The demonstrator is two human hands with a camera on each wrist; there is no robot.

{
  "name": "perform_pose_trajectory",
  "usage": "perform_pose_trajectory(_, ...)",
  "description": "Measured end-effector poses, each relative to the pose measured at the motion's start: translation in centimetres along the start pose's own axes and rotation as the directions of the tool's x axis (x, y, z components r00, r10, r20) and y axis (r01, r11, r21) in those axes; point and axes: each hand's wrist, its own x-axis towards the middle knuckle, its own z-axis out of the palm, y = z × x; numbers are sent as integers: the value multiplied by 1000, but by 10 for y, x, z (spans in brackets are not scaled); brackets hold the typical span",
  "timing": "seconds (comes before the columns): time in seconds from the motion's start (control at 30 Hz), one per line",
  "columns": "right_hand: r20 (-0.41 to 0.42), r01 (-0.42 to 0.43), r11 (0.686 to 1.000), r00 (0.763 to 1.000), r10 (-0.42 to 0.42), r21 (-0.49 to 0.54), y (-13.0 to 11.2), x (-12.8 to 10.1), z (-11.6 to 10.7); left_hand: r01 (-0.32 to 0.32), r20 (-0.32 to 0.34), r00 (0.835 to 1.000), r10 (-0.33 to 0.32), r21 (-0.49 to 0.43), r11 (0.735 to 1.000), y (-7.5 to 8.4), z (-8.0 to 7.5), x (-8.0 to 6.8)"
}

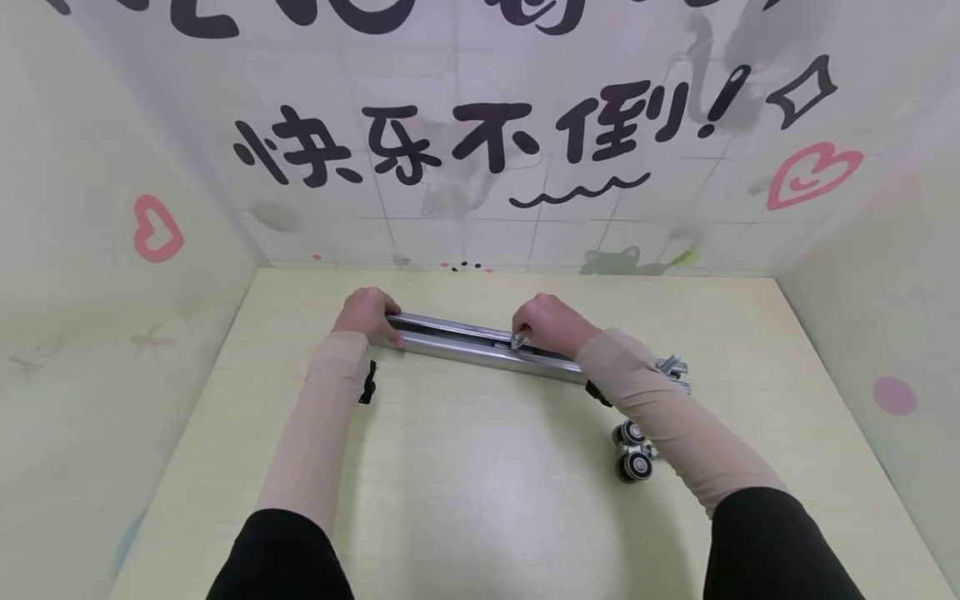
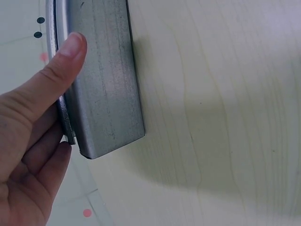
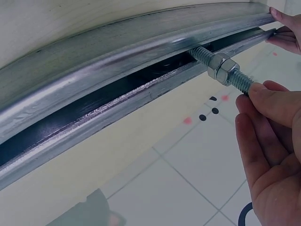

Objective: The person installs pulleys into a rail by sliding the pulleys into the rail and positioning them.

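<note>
A long steel C-channel rail (image 1: 480, 350) lies across the back of the table with its slot facing up. My left hand (image 1: 367, 315) grips its left end; in the left wrist view the thumb (image 2: 70, 49) presses on the rail's side wall (image 2: 106, 80). Over the slot, right of the middle, my right hand (image 1: 553, 323) pinches the top of a threaded bolt (image 3: 242, 81). Two hex nuts (image 3: 223, 68) sit on this bolt, whose lower end goes down into the slot. What it joins inside the rail is hidden.
A roller trolley (image 1: 633, 454) with dark wheels lies on the table, close to my right forearm. At the rail's right end another metal piece (image 1: 671, 365) sticks up, partly behind the sleeve. A printed curtain (image 1: 465, 233) hangs behind the table's back edge.
</note>
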Motion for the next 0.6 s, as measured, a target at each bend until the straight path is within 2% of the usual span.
perform_pose_trajectory(0.6,13,35,999,999,-35,-23,2,-2,-2,-8,2,1000,8,-7,1000,-3,2,2)
